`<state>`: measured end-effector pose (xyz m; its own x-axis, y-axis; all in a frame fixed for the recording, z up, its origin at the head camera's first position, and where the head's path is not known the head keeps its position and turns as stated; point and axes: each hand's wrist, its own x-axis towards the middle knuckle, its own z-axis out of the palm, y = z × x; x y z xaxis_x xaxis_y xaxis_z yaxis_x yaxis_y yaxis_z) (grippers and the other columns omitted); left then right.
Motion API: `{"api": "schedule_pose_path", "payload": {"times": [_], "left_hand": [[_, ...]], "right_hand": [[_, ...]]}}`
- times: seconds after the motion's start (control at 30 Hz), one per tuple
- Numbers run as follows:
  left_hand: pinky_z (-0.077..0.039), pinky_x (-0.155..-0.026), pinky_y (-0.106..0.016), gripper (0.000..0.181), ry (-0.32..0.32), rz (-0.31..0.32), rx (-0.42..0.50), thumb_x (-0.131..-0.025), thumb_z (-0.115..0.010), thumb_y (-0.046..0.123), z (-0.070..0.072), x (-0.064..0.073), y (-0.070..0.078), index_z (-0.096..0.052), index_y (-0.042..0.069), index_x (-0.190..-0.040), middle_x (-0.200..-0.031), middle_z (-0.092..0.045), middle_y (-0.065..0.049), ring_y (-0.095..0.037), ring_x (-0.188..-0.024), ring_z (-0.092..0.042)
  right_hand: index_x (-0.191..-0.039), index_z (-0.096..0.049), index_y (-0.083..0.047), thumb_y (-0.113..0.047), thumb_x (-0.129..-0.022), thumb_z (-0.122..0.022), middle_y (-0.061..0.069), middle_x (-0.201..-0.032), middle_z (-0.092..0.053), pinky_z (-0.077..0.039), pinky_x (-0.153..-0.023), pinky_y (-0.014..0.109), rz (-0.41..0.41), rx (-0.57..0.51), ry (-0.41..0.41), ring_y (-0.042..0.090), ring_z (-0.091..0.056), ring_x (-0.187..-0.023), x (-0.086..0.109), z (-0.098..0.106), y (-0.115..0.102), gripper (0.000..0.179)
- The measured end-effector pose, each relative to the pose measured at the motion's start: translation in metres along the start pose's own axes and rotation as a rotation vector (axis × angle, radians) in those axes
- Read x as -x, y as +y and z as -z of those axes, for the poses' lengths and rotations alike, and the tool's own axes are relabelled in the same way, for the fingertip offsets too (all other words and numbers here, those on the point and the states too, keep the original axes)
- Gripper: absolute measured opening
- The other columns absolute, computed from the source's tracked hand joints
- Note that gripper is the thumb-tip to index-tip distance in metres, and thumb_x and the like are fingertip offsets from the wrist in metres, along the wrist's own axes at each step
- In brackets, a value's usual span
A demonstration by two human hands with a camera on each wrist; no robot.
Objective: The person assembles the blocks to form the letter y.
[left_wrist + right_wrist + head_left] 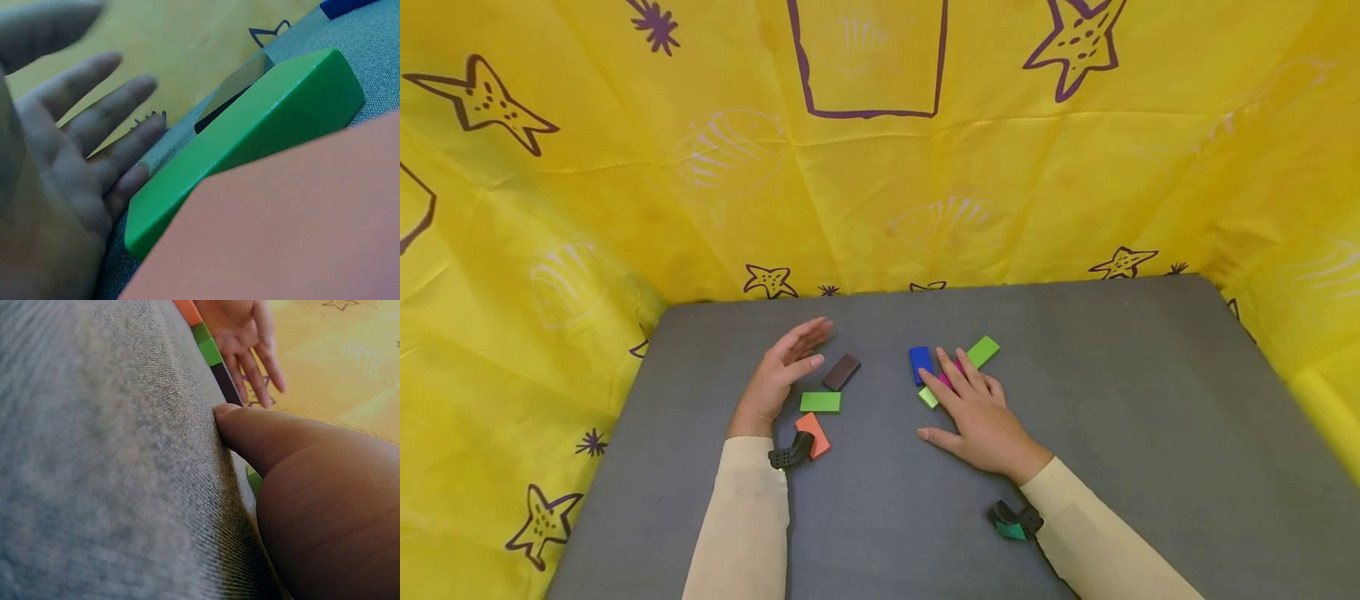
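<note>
My left hand (pixel 772 379) stands on its edge at the left, fingers extended and holding nothing. Just right of it lie a dark brown block (pixel 842 372), a green block (pixel 821 402) and an orange block (pixel 813 435), the last partly under the wrist camera. With fingers spread, my right hand (pixel 985 421) lies palm down over another group. Around its fingers show a blue block (pixel 921 364), a magenta block (pixel 951 375), a light green block (pixel 928 397) and a green block (pixel 982 352). The magenta one is mostly hidden by the fingers. In the left wrist view, the green block (pixel 244 144) looms beside the open palm.
A grey cloth-covered table (pixel 880 517) carries all the blocks, with a gap between the two groups. Yellow fabric (pixel 865 200) with sea-creature drawings hangs behind the table and along its sides. Black wrist cameras (pixel 792 451) sit on both sleeves.
</note>
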<state>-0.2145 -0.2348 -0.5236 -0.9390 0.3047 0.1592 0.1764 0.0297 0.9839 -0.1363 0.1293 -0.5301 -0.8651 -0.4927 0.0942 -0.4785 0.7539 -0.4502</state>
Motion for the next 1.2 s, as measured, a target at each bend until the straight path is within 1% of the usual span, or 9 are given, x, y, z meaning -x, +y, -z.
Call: {"api": "schedule_pose_path", "payload": {"times": [0.17, 0.37, 0.53, 0.63, 0.73, 0.83, 0.9, 1.07, 1.2], "left_hand": [[-0.034, -0.121, -0.055, 0.072, -0.097, 0.020, -0.039, -0.100, -0.069, -0.010, 0.000, -0.003, 0.000, -0.045, 0.005, -0.166, -0.164, -0.051, -0.011, -0.028, -0.153, -0.044], [-0.045, -0.111, -0.038, 0.078, -0.156, 0.032, -0.062, -0.096, -0.067, -0.020, 0.000, -0.004, -0.002, -0.043, 0.004, -0.167, -0.163, -0.052, -0.012, -0.030, -0.153, -0.042], [-0.048, -0.082, -0.027, 0.085, -0.228, 0.059, -0.064, -0.089, -0.057, -0.028, 0.000, -0.005, -0.002, -0.044, 0.004, -0.166, -0.163, -0.052, -0.014, -0.032, -0.153, -0.040], [-0.047, -0.073, -0.026, 0.086, -0.256, 0.101, -0.095, -0.087, -0.056, -0.026, -0.001, -0.005, -0.001, -0.047, 0.008, -0.166, -0.161, -0.055, -0.009, -0.029, -0.150, -0.042], [-0.050, -0.086, -0.029, 0.082, -0.251, 0.154, -0.167, -0.090, -0.066, -0.019, -0.003, -0.005, 0.002, -0.054, 0.017, -0.163, -0.157, -0.059, 0.001, -0.023, -0.147, -0.045], [-0.046, -0.105, -0.040, 0.075, -0.219, 0.203, -0.252, -0.091, -0.080, -0.005, -0.006, -0.004, 0.005, -0.062, 0.026, -0.157, -0.154, -0.061, 0.009, -0.020, -0.145, -0.046], [-0.041, -0.111, -0.047, 0.072, -0.197, 0.223, -0.309, -0.090, -0.085, 0.002, -0.009, -0.005, 0.006, -0.066, 0.029, -0.154, -0.153, -0.060, 0.012, -0.020, -0.144, -0.047], [-0.042, -0.108, -0.054, 0.070, -0.162, 0.237, -0.431, -0.088, -0.091, 0.014, -0.016, -0.006, 0.008, -0.068, 0.037, -0.150, -0.152, -0.058, 0.011, -0.028, -0.136, -0.047], [-0.042, -0.106, -0.054, 0.067, -0.115, 0.238, -0.438, -0.086, -0.094, 0.020, -0.019, -0.005, 0.007, -0.071, 0.039, -0.146, -0.148, -0.061, 0.010, -0.028, -0.133, -0.047]], "right_hand": [[-0.174, -0.033, -0.022, -0.062, -0.099, -0.072, 0.009, -0.182, -0.007, -0.017, -0.118, 0.069, -0.001, 0.002, -0.001, 0.035, 0.003, -0.165, 0.000, 0.000, 0.000, 0.093], [-0.174, -0.033, -0.022, -0.062, -0.099, -0.072, 0.008, -0.182, -0.007, -0.017, -0.119, 0.070, -0.008, 0.005, -0.008, 0.035, 0.004, -0.165, 0.000, -0.001, 0.000, 0.093], [-0.174, -0.033, -0.023, -0.062, -0.100, -0.072, 0.008, -0.182, -0.007, -0.017, -0.119, 0.069, -0.011, 0.008, -0.010, 0.034, 0.005, -0.165, 0.000, -0.001, 0.001, 0.093], [-0.174, -0.033, -0.023, -0.061, -0.099, -0.073, 0.008, -0.182, -0.008, -0.017, -0.119, 0.070, -0.009, 0.004, -0.006, 0.034, 0.005, -0.165, 0.000, -0.001, 0.001, 0.093], [-0.173, -0.034, -0.022, -0.061, -0.099, -0.073, 0.008, -0.182, -0.008, -0.017, -0.119, 0.069, -0.009, 0.001, -0.002, 0.034, 0.005, -0.166, 0.000, -0.002, 0.001, 0.093], [-0.174, -0.033, -0.023, -0.061, -0.099, -0.073, 0.008, -0.182, -0.007, -0.017, -0.119, 0.069, -0.010, 0.001, -0.005, 0.033, 0.005, -0.165, 0.000, -0.002, 0.000, 0.092], [-0.174, -0.033, -0.022, -0.061, -0.100, -0.072, 0.008, -0.182, -0.007, -0.017, -0.119, 0.069, -0.012, 0.002, -0.005, 0.033, 0.005, -0.165, 0.000, -0.001, 0.000, 0.092], [-0.173, -0.035, -0.021, -0.060, -0.099, -0.073, 0.010, -0.181, -0.010, -0.018, -0.118, 0.070, -0.010, 0.006, 0.004, 0.035, 0.003, -0.165, -0.001, -0.001, 0.000, 0.092], [-0.173, -0.034, -0.022, -0.061, -0.099, -0.073, 0.010, -0.181, -0.010, -0.018, -0.119, 0.069, -0.010, 0.015, 0.002, 0.034, 0.004, -0.166, -0.001, -0.002, 0.001, 0.092]]}}
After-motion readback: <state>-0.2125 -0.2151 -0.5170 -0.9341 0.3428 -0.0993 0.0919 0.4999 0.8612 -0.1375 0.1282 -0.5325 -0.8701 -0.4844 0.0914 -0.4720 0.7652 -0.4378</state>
